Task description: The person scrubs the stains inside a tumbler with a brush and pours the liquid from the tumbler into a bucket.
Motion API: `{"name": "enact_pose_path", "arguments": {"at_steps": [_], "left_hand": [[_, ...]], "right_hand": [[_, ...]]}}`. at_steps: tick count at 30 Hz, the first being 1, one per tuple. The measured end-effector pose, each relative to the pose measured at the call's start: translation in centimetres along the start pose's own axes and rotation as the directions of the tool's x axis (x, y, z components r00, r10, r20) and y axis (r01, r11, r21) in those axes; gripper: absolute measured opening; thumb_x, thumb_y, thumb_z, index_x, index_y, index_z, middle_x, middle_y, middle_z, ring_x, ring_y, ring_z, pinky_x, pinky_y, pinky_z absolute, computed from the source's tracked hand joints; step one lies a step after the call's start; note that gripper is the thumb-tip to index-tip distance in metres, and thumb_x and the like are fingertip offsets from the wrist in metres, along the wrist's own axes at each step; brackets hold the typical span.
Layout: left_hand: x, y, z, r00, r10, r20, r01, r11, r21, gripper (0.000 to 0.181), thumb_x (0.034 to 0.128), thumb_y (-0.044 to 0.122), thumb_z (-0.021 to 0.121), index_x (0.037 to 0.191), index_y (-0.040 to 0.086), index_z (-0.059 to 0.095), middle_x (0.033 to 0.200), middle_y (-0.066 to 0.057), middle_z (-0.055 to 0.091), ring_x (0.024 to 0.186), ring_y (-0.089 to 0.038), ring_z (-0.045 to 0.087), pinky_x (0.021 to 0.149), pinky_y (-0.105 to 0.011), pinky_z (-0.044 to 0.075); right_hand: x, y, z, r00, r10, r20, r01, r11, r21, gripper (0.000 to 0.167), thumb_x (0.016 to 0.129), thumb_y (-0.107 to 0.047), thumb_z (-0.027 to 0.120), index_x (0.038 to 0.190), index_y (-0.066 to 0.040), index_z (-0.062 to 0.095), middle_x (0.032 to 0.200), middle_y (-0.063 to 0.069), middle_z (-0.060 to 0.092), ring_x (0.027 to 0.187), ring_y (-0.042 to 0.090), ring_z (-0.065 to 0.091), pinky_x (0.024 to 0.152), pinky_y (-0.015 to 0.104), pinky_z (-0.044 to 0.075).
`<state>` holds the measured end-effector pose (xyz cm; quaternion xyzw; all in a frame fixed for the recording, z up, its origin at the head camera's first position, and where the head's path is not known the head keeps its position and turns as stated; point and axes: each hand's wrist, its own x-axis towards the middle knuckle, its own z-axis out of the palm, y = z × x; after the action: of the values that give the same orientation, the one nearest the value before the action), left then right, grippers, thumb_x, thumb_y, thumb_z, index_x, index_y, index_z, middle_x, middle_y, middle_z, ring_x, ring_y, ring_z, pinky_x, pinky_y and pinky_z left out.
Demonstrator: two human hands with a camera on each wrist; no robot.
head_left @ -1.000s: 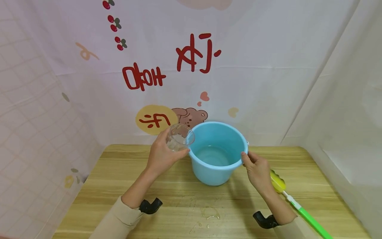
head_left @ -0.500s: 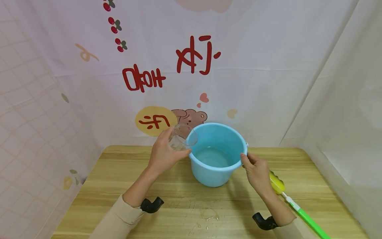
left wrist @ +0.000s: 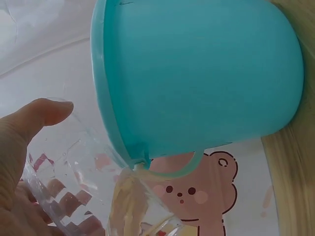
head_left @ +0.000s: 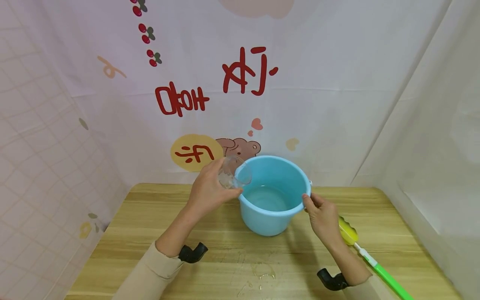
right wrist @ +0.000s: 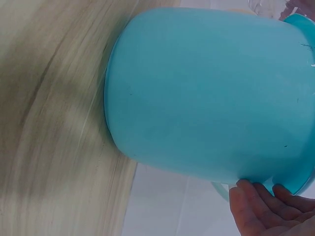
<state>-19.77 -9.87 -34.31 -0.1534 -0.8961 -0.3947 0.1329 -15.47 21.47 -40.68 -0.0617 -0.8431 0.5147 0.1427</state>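
Observation:
My left hand (head_left: 210, 187) grips a clear cup (head_left: 233, 171), tilted with its mouth toward the bucket, at the left rim of the light blue bucket (head_left: 268, 223). Some water shows in the bucket's bottom. In the left wrist view the thumb and fingers wrap round the clear cup (left wrist: 88, 172), which holds some liquid beside the bucket (left wrist: 197, 78). My right hand (head_left: 323, 216) pinches the bucket's right rim; the right wrist view shows its fingers (right wrist: 261, 201) under the rim of the bucket (right wrist: 206, 93).
A yellow-headed brush with a green handle (head_left: 391, 281) lies at the right of the wooden table (head_left: 150, 233). Small wet patches (head_left: 264, 271) mark the table in front of the bucket. A printed white cloth (head_left: 318, 104) hangs behind.
My left hand has moved slightly right, and the cup in it has tilted further toward the bucket. The right hand keeps its hold on the rim.

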Motion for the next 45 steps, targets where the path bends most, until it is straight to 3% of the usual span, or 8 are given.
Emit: {"name": "enact_pose_path", "arguments": {"at_steps": [12, 25, 31, 36, 45], "left_hand": [[0.6, 0.7, -0.2, 0.998, 0.016, 0.056, -0.021, 0.996, 0.086, 0.090, 0.0737, 0.037, 0.092, 0.151, 0.013, 0.053, 0.148, -0.010, 0.058, 0.134, -0.036, 0.051, 0.098, -0.063, 0.051], [1.0, 1.4, -0.3, 0.996, 0.032, 0.079, -0.042, 0.990, 0.137, 0.089, 0.0728, 0.036, 0.091, 0.150, 0.012, 0.053, 0.145, -0.009, 0.059, 0.130, -0.033, 0.052, 0.103, -0.060, 0.048], [1.2, 1.8, -0.3, 0.995, 0.052, 0.088, -0.067, 0.983, 0.173, 0.088, 0.0725, 0.034, 0.091, 0.148, 0.010, 0.053, 0.138, -0.010, 0.062, 0.124, -0.031, 0.054, 0.099, -0.056, 0.050], [1.3, 2.3, -0.2, 0.993, 0.054, 0.108, -0.074, 0.977, 0.198, 0.091, 0.0730, 0.032, 0.091, 0.151, 0.006, 0.051, 0.144, -0.012, 0.059, 0.128, -0.034, 0.053, 0.103, -0.058, 0.048], [1.3, 2.5, -0.2, 0.991, 0.083, 0.107, -0.106, 0.969, 0.224, 0.087, 0.0724, 0.029, 0.093, 0.147, 0.008, 0.054, 0.136, -0.010, 0.063, 0.119, -0.032, 0.055, 0.095, -0.054, 0.051]], "right_hand": [[0.0, 0.0, 0.1, 1.000, -0.010, 0.000, 0.010, 1.000, 0.013, 0.047, 0.107, -0.030, 0.062, 0.135, 0.008, 0.065, 0.120, 0.025, 0.072, 0.109, 0.035, 0.072, 0.077, 0.011, 0.051], [0.1, 0.0, 0.2, 1.000, -0.002, -0.005, 0.002, 1.000, 0.029, 0.044, 0.107, -0.026, 0.062, 0.135, 0.009, 0.065, 0.119, 0.026, 0.072, 0.103, 0.030, 0.074, 0.076, 0.011, 0.052], [0.2, 0.1, 0.2, 1.000, -0.002, 0.001, 0.002, 0.999, 0.052, 0.045, 0.107, -0.025, 0.062, 0.135, 0.010, 0.064, 0.120, 0.028, 0.071, 0.104, 0.029, 0.074, 0.076, 0.010, 0.053], [0.2, 0.1, 0.1, 1.000, 0.003, 0.008, -0.003, 0.999, 0.048, 0.046, 0.107, -0.027, 0.062, 0.136, 0.010, 0.063, 0.121, 0.028, 0.071, 0.107, 0.034, 0.073, 0.078, 0.011, 0.053], [0.1, 0.2, 0.2, 1.000, -0.003, 0.010, 0.003, 0.999, 0.050, 0.047, 0.108, -0.028, 0.062, 0.136, 0.009, 0.063, 0.122, 0.026, 0.071, 0.108, 0.035, 0.073, 0.080, 0.012, 0.053]]}}
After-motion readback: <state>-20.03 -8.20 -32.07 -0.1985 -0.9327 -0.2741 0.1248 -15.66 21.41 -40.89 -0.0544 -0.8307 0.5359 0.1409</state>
